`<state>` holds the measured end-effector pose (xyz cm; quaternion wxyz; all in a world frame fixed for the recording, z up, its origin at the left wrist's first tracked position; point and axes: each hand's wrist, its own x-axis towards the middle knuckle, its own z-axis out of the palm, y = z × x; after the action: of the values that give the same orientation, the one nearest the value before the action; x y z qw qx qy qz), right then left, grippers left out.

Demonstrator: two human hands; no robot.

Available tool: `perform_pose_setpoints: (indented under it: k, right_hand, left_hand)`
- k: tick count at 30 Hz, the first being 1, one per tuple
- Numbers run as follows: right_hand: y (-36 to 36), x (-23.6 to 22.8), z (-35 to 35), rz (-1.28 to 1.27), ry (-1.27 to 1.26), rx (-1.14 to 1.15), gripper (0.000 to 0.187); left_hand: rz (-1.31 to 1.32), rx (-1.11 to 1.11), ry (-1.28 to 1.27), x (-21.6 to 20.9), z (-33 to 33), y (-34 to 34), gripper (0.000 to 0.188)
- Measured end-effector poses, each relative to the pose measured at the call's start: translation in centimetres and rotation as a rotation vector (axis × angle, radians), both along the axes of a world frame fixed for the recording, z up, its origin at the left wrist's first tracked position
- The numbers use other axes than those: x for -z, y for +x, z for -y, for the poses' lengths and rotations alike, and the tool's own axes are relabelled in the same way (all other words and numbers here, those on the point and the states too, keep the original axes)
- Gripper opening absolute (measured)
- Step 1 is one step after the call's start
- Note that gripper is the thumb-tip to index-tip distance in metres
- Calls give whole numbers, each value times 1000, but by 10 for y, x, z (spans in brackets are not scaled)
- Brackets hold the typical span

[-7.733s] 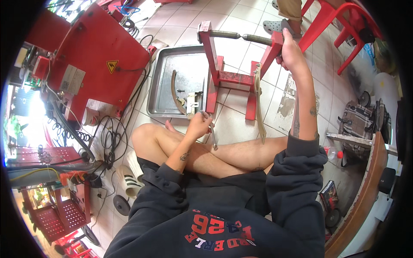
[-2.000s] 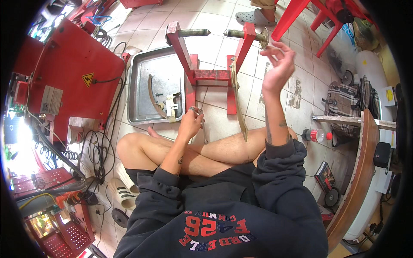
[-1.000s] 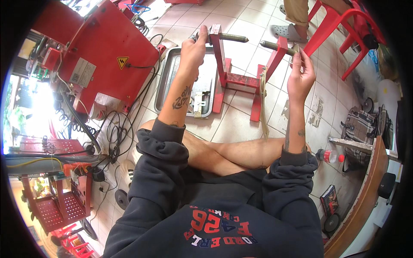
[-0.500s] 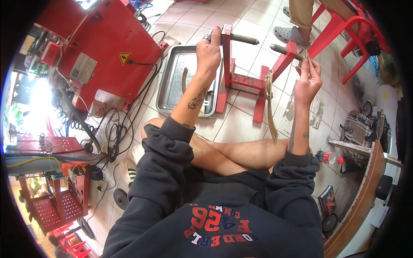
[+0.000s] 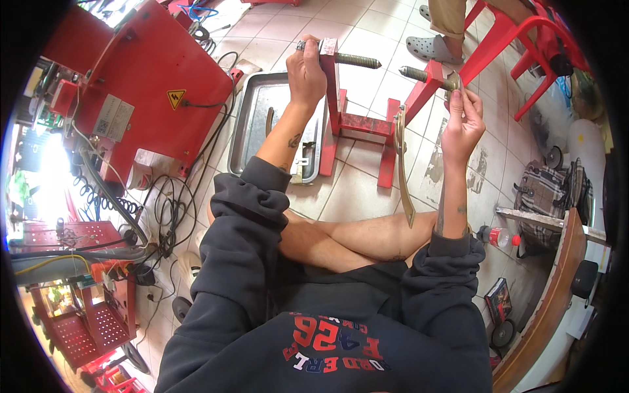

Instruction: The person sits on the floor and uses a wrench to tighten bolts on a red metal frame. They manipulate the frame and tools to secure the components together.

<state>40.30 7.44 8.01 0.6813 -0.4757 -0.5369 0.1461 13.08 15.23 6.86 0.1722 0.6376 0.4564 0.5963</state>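
A red metal stand (image 5: 367,123) sits on the tiles ahead of me, with two uprights. Through each upright runs a pointed threaded bolt, the left bolt (image 5: 357,60) and the right bolt (image 5: 414,73), their tips facing across a gap. My left hand (image 5: 306,73) is closed around the outer end of the left bolt, which its fingers mostly hide. At the right bolt's outer end, my right hand (image 5: 463,121) pinches the bolt's flat end piece. A curved brass-coloured strip (image 5: 401,180) hangs by the stand's right side, its lower end near my leg.
Left of the stand lies a metal tray (image 5: 237,124) holding a curved strip and small parts. A red machine cabinet (image 5: 164,72) and tangled black cables (image 5: 171,206) are farther left. At right are a red plastic chair (image 5: 495,49), a person's clog (image 5: 429,50) and a bottle (image 5: 501,236).
My left hand has turned at the bolt's end: its thumb stood up before and is now folded over. The right hand keeps its pinch. The whole view has shifted slightly.
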Motion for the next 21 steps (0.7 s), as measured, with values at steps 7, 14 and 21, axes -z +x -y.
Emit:
perform_pose_setpoints:
  k: [7,14,21]
  right_hand:
    - [-4,8,0,-93,89,-37,28]
    - [-4,2,5,-182,22,-91,32]
    - [-10,5,3,-151,14,-46,32]
  left_hand:
    - [14,65,-527,-44,4,-15,61]
    - [190,166,-717,28,82,-57,58]
    - [-391,54,-641,135,84,-92,45]
